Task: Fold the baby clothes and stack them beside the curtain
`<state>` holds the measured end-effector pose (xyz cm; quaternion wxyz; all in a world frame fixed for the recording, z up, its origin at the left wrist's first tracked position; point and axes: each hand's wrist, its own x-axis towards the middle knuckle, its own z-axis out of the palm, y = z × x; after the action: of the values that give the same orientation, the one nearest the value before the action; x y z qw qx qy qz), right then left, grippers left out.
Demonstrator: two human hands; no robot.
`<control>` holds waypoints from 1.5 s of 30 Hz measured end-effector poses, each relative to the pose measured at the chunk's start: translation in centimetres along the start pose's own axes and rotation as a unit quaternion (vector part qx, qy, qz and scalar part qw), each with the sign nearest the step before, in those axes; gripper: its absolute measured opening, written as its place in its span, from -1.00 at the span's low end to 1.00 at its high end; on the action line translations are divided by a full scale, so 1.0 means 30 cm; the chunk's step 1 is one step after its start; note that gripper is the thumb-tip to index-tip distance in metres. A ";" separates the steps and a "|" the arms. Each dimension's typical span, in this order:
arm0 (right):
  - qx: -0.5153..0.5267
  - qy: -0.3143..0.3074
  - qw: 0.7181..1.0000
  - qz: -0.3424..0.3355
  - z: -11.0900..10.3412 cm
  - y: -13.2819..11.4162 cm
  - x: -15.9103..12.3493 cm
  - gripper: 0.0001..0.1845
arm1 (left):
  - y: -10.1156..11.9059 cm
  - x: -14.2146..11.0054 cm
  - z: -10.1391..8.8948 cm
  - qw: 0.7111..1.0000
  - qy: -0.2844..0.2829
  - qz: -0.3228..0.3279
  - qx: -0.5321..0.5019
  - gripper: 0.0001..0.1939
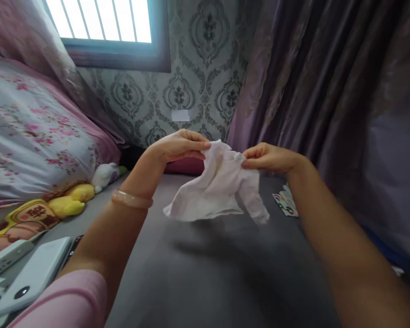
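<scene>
A small white long-sleeved baby shirt (215, 187) hangs in the air above a grey surface (191, 282), its lower hem swung out to the left. My left hand (184, 146) pinches it at the upper left, near the collar. At the other side of the neckline, my right hand (269, 157) grips the cloth between thumb and fingers. One sleeve dangles below my right hand. The shirt's shadow falls on the surface underneath.
Plush toys (71, 200), a white power bank (34, 273), a power strip (10, 255) and a phone (74, 246) lie along the left. On the right is a colourful printed item (285, 204). Purple curtains (314, 91) and a patterned wall (201, 82) stand behind.
</scene>
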<state>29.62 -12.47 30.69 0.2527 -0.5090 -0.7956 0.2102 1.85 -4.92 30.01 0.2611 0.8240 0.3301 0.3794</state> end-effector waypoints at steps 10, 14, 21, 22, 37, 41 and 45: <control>-0.021 0.026 0.999 0.040 0.018 0.078 0.015 -0.53 | -0.027 -0.016 0.035 0.989 -0.049 -0.064 -0.123 -0.75; 0.014 0.036 0.999 0.016 0.022 0.085 0.012 -0.52 | -0.037 -0.022 0.051 0.989 -0.020 -0.076 -0.129 -0.79; 0.018 0.035 0.999 0.011 0.026 0.104 0.022 -0.51 | -0.052 -0.005 0.076 0.992 -0.005 -0.053 -0.110 -0.83; 0.023 0.028 0.999 0.008 0.025 0.107 0.022 -0.51 | -0.053 -0.005 0.079 0.990 -0.022 -0.051 -0.128 -0.82; 0.026 0.207 0.978 0.031 0.053 0.202 0.082 -0.51 | -0.152 0.037 0.141 0.982 0.170 -0.062 -0.046 -0.80; -0.052 0.287 0.956 0.004 0.056 0.206 0.109 -0.47 | -0.136 0.036 0.164 0.972 0.232 -0.026 0.035 -0.75; -0.143 0.350 0.926 -0.015 0.064 0.175 0.103 -0.47 | -0.095 0.003 0.169 0.966 0.242 -0.006 0.092 -0.75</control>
<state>31.03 -7.72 26.65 0.4429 -0.5689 -0.6856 -0.1010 4.95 -3.92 25.21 0.0994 0.7261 0.4221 0.5336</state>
